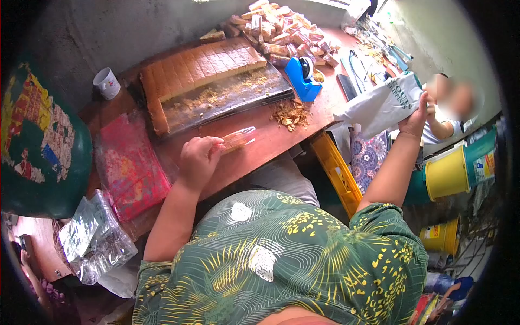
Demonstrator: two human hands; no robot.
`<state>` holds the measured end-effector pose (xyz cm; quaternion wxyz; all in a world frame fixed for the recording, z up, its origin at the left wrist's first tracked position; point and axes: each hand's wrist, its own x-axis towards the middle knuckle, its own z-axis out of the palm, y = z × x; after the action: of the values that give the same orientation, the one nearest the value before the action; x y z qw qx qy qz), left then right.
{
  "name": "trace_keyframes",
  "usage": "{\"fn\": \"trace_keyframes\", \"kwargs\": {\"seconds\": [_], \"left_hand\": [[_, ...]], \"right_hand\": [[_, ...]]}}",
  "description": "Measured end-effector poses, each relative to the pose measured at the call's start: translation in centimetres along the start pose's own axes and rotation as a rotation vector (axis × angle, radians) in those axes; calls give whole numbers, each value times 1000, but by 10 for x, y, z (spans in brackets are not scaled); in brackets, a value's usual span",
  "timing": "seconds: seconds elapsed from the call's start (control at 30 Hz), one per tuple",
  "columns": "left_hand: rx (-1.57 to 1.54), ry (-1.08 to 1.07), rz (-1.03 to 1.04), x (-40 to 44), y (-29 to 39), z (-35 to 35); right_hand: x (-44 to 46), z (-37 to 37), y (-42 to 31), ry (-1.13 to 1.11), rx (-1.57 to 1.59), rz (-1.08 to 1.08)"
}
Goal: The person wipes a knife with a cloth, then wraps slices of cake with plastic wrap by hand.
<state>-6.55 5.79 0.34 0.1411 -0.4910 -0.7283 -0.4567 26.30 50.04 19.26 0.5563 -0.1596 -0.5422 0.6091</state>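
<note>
My left hand [199, 157] pinches one end of a slice of cake [234, 142] in clear plastic, held low over the reddish table. My right hand [414, 116] is raised at the right with its fingers round the edge of a white printed cloth [383, 105], which hangs toward the table. Behind my left hand, a dark tray [233, 100] holds a large brown cake [203, 65] cut into rows, with crumbs along its front part. A blue tape dispenser [304, 81] stands at the tray's right end, beside a heap of brown crumbs [291, 114].
Many wrapped slices [287, 30] are piled at the back. A white mug [106, 83], red plastic sheet [130, 165] and clear plastic bags [95, 238] lie left. At right are a yellow crate [337, 173], a yellow bucket [446, 179] and another person [441, 127].
</note>
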Motion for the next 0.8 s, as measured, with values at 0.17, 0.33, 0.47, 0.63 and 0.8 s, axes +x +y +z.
{"fn": "trace_keyframes", "kwargs": {"seconds": [0.17,0.33,0.47,0.63,0.8], "left_hand": [[-9,-15,-26,0,0,1],[-27,-30,-20,1,1,0],[-18,-30,-25,0,-1,2],[-26,-55,-41,-2,-1,1],[-30,-39,14,-1,-5,3]], "right_hand": [[-6,-41,12,39,5,101],[-13,-74,0,156,-51,128],[-18,-107,-10,246,-88,155],[-29,-168,12,313,-148,171],[-55,-224,39,441,-121,287]]}}
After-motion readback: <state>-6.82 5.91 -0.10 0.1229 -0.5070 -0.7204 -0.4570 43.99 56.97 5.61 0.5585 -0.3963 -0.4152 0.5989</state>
